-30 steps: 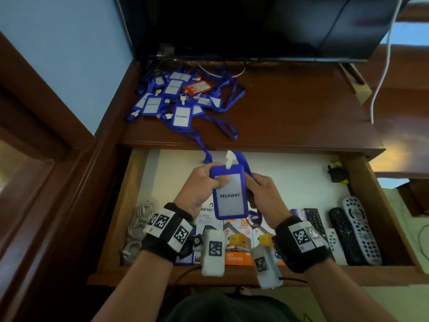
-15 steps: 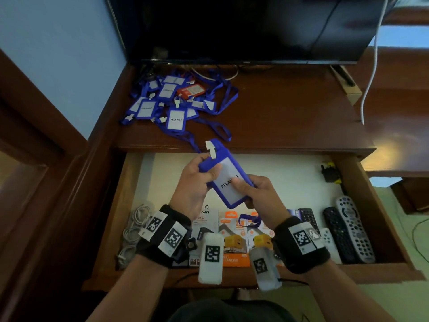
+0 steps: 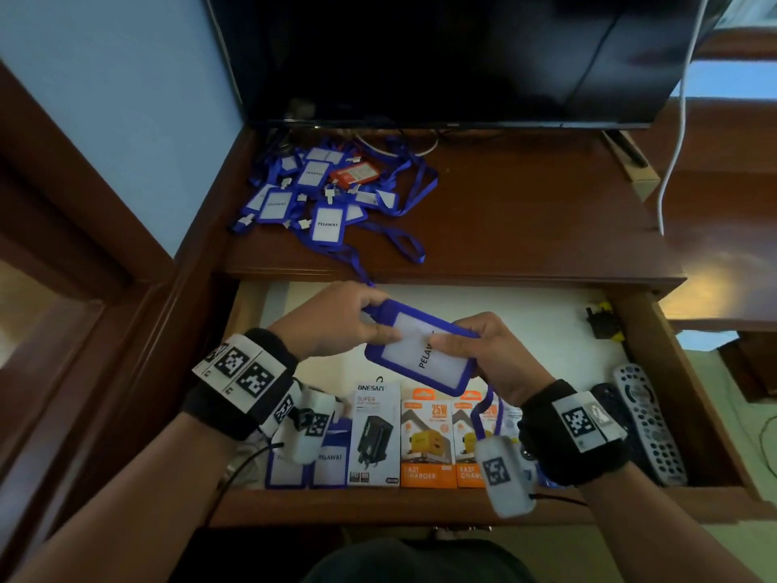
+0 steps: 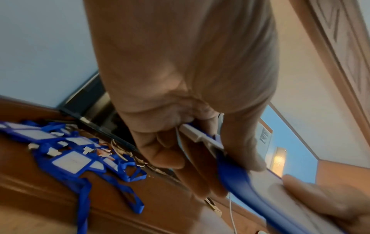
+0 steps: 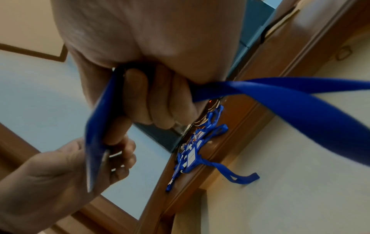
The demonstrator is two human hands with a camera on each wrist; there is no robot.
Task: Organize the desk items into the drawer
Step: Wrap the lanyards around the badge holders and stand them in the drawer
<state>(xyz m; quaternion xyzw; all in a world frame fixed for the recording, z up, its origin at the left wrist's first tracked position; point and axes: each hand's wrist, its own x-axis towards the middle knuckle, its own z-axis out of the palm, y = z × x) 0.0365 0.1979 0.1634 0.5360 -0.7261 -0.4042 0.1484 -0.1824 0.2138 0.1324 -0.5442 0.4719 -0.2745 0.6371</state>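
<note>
Drawer (image 3: 656, 372) is sitting open under the surface (image 3: 525, 229). Badge (image 3: 420, 351) is now tipping flat over it, no longer upright, so it is likely going in soon. Left hand (image 3: 336, 326) and right hand (image 3: 492, 355) are both pinching its ends.

Looks like office or reception room: dark flat screen (image 3: 441, 56) on wooden tabletop (image 3: 525, 229), heap of blue "PELAWAT" visitor badges (image 3: 328, 191) below screen, boxed chargers (image 3: 403, 435) and remotes (image 3: 647, 422) in open drawer (image 3: 672, 372) under tabletop, blue wall (image 3: 126, 98) left of screen.
</note>
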